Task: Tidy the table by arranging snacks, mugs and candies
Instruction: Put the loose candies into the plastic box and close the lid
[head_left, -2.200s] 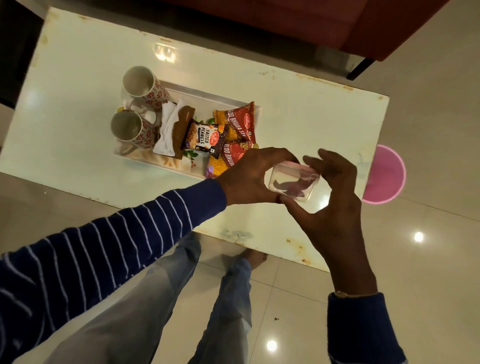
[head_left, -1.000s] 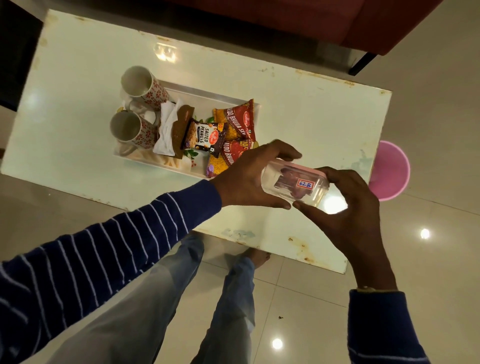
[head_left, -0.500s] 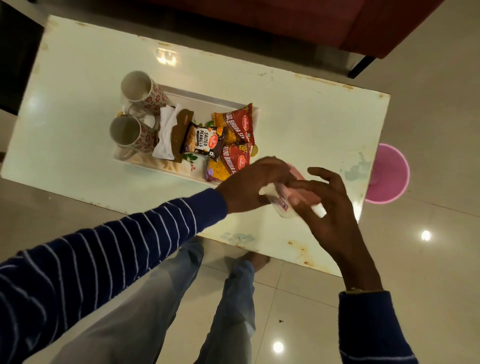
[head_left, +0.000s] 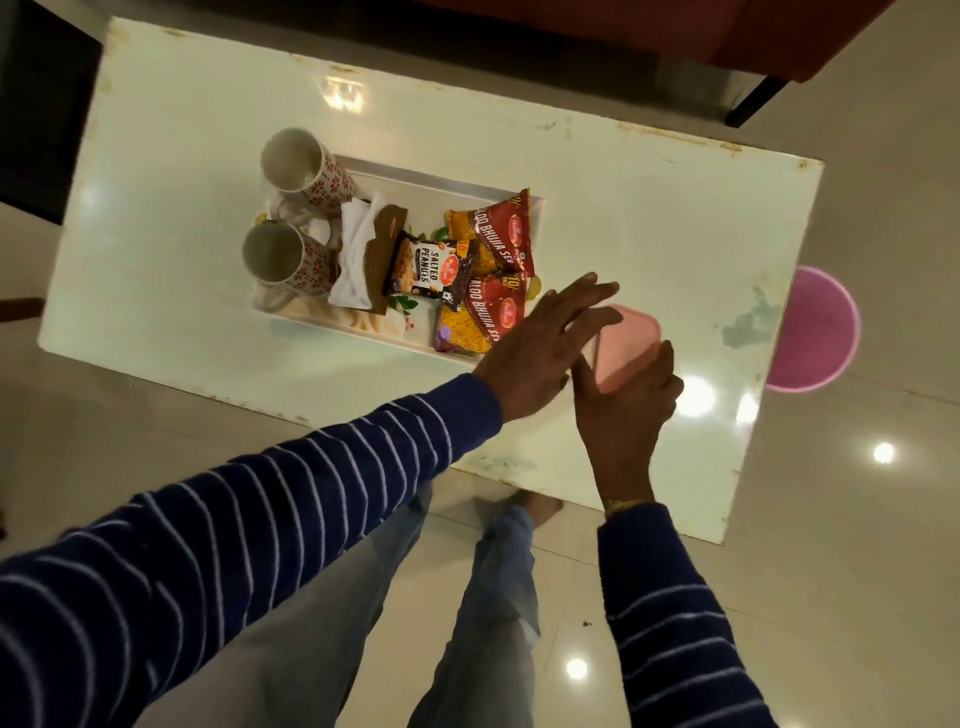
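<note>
Pink-lidded box (head_left: 626, 347) sits cupped by the right hand (head_left: 626, 410); flat-fingered left hand (head_left: 540, 345) rests against its side.

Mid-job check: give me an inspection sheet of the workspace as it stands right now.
Surface: white table, worn edges, glare spots.
Job's things: tray holding two mugs, napkins, peanut packet, two sev packets; pink-lidded container beside the tray.
Clutter: nothing seen.
Grippers: left hand open over the container; right hand holds it.
Cables: nothing seen.
Surroundings: pink bin, red sofa, tiled floor.
</note>
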